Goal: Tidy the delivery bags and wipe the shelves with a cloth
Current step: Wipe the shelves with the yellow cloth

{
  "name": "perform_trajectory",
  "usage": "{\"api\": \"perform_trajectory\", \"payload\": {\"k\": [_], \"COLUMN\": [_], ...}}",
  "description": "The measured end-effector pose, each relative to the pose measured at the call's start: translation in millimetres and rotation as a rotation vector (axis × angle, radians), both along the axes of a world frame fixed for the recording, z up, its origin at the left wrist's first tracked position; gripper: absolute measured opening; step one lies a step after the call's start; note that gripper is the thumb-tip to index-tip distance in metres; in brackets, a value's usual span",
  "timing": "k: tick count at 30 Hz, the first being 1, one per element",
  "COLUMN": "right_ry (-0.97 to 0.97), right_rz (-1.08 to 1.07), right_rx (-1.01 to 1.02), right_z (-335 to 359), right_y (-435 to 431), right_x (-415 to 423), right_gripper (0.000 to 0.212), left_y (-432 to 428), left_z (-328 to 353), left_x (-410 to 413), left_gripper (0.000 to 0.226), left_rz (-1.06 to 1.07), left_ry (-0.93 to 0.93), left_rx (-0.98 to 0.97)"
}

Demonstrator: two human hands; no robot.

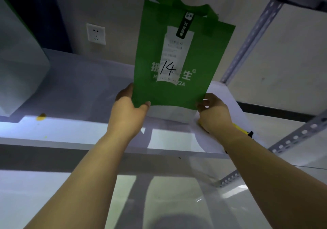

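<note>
The left hand (129,108) pinches the lower left corner of the green delivery bag (194,57), and the right hand (215,113) grips the lower right. The bag stands flat above the fingers, with the white shelf (70,131) beneath them.

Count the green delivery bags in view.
1 for certain: the green bag marked 14, left hand gripping its lower left corner, right hand its lower right. Green edges behind its top hint at more, hidden.
</note>
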State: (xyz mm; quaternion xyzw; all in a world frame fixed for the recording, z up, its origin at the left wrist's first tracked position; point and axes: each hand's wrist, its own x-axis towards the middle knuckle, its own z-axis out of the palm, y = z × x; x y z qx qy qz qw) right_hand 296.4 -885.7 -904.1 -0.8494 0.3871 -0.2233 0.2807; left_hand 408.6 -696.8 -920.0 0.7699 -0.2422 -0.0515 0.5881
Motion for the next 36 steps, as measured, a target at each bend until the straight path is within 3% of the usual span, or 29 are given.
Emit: {"api": "perform_trajectory", "payload": {"k": [6,9,12,16,19,30,36], "right_ry": [0.092,0.316,0.424,0.601,0.687,0.638,0.639], "right_rz": [0.032,0.086,0.101,0.118,0.187,0.064,0.223], "right_rx": [-0.12,-0.418,-0.642,-0.459,-0.388,-0.321,-0.256], "right_z": [0.5,-2.4,-10.7,-21.5,-32.7,-41.9,-21.0], "right_y": [-4.3,-13.9,-25.4,-38.7,-46.1,-30.7,0.6], "right_x": [-28.0,-44.5,-60.8,-73.8,-77.8,-78.6,-93.7], "right_gripper": [0.024,0.013,0.026,0.059,0.072,0.05,0.052], "left_y": [2.9,3.2,0.9,-5.1,-10.8,-12.8,20.6], "left_z": [-0.5,-1.2,-2.6,-7.3,-8.8,-24.2,-13.3], "left_x": [-21.8,-28.9,-37.9,-50.5,-58.8,-82.3,-70.0], "left_gripper": [0.048,0.044,0.041,0.039,0.038,0.03,0.021], "left_rz": [0.146,0.103,0.04,-0.075,-0.14,-0.245,-0.285], "left_ry": [-0.152,-0.249,-0.322,-0.377,-0.384,-0.412,-0.465], "left_rx": [0.229,0.348,0.46,0.559,0.596,0.607,0.677]}}
